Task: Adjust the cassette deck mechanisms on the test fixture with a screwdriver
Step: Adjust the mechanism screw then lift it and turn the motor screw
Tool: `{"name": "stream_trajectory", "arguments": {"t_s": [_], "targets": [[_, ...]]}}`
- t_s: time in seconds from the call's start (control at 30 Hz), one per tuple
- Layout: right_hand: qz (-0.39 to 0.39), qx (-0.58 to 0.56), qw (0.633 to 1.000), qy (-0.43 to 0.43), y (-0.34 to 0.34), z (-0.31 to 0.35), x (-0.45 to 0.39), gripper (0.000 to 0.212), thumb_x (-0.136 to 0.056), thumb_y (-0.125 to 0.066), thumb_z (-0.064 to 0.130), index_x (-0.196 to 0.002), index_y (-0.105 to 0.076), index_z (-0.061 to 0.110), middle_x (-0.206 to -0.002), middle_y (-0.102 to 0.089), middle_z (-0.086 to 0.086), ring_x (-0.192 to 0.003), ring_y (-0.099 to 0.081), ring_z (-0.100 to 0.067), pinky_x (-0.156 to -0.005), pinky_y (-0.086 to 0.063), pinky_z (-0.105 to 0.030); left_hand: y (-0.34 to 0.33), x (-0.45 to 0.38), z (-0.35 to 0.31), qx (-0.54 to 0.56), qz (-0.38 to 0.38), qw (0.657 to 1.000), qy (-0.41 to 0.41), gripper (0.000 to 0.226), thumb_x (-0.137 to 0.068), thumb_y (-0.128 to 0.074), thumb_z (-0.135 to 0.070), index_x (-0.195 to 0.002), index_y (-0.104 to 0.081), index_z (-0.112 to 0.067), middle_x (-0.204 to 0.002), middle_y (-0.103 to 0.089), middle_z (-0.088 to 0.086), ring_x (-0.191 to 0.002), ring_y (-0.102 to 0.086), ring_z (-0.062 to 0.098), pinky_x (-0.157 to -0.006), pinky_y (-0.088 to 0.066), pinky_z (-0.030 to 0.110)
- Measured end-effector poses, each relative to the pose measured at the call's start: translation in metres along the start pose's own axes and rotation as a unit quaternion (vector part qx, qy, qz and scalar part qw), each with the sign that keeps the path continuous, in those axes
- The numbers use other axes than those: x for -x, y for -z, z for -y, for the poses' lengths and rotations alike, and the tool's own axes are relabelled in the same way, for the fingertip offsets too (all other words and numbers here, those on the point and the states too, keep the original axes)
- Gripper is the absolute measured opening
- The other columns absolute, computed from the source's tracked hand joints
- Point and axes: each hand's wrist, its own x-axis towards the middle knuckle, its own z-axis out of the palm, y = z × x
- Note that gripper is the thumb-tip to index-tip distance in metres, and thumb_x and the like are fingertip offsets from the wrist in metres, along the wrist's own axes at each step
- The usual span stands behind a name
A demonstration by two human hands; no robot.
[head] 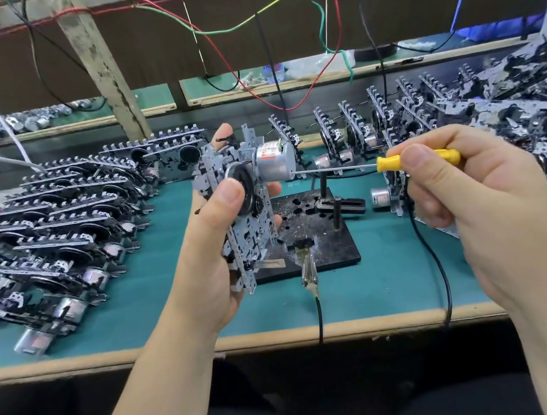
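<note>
My left hand [217,248] grips a metal cassette deck mechanism [240,211] upright above the bench, thumb pressing its black flywheel. A silver motor [273,161] sticks out of the mechanism to the right. My right hand [460,182] pinches a yellow-handled screwdriver [393,162] held level; its thin shaft points left and its tip meets the end of the motor. The black test fixture [319,236], a plate with upright posts and a clip on a cable, lies on the green mat below, with nothing mounted on it.
Rows of mechanisms [62,224] lie stacked on the left of the green mat [376,281]. More stand in a row behind and in a heap at right [492,107]. Black cables [440,273] run over the bench's front edge. Coloured wires hang above.
</note>
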Motion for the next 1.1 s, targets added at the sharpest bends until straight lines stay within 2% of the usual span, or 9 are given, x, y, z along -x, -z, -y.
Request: {"name": "stream_trajectory", "arguments": {"t_s": [0.23,0.53,0.73,0.93,1.0,1.1], "targets": [[-0.011,-0.009,1.0,0.003,0.0,0.0,0.001,0.017,-0.089,-0.066,0.034,-0.09,-0.07,0.018,-0.056,-0.044,0.012,-0.053,-0.035,-0.01,-0.046,-0.027,-0.019,0.002,0.002,0.004,-0.005,0.008,1.0,0.001,0.119,-0.068,-0.078,-0.066,-0.154,-0.028,0.0,-0.12,-0.067,0.008,-0.115,-0.061,0.028,-0.094,-0.05,0.054],[-0.017,-0.015,1.0,0.003,0.0,-0.003,0.001,0.018,-0.089,-0.067,0.035,-0.09,-0.07,0.018,-0.056,-0.042,0.013,-0.051,-0.034,-0.009,-0.046,-0.028,-0.018,0.002,0.001,0.005,-0.009,0.015,1.0,0.007,0.12,-0.068,-0.077,-0.066,-0.154,-0.027,0.0,-0.12,-0.068,0.007,-0.117,-0.06,0.03,-0.095,-0.051,0.052],[-0.035,-0.006,0.999,0.011,0.0,-0.008,0.002,0.021,-0.089,-0.068,0.04,-0.09,-0.071,0.019,-0.056,-0.04,0.012,-0.052,-0.029,-0.013,-0.047,-0.019,-0.031,0.002,0.001,0.006,-0.022,0.003,1.0,0.009,0.113,-0.069,-0.077,-0.066,-0.155,-0.029,-0.01,-0.119,-0.069,0.005,-0.116,-0.06,0.029,-0.096,-0.05,0.055],[-0.046,-0.009,0.999,0.006,-0.001,-0.01,0.001,0.026,-0.085,-0.069,0.048,-0.087,-0.072,0.023,-0.055,-0.04,0.01,-0.053,-0.028,-0.015,-0.049,-0.018,-0.037,0.001,0.0,0.005,-0.021,0.004,1.0,0.023,0.121,-0.068,-0.078,-0.066,-0.154,-0.026,0.001,-0.122,-0.065,0.01,-0.116,-0.059,0.029,-0.097,-0.048,0.056],[-0.044,-0.008,0.999,-0.001,0.0,-0.012,0.001,0.028,-0.085,-0.07,0.047,-0.088,-0.072,0.019,-0.055,-0.039,0.009,-0.053,-0.027,-0.016,-0.048,-0.018,-0.036,0.003,-0.001,0.008,-0.027,0.004,0.999,0.017,0.117,-0.068,-0.078,-0.066,-0.155,-0.028,-0.006,-0.122,-0.065,0.009,-0.116,-0.059,0.029,-0.098,-0.048,0.057],[-0.04,-0.033,0.999,-0.008,0.001,-0.015,0.0,0.021,-0.087,-0.073,0.039,-0.087,-0.072,0.018,-0.053,-0.04,0.011,-0.049,-0.03,-0.011,-0.045,-0.023,-0.023,0.003,-0.004,0.01,-0.034,-0.003,0.999,0.008,0.116,-0.066,-0.08,-0.066,-0.155,-0.031,-0.012,-0.124,-0.063,0.012,-0.115,-0.06,0.03,-0.102,-0.044,0.063]]}}
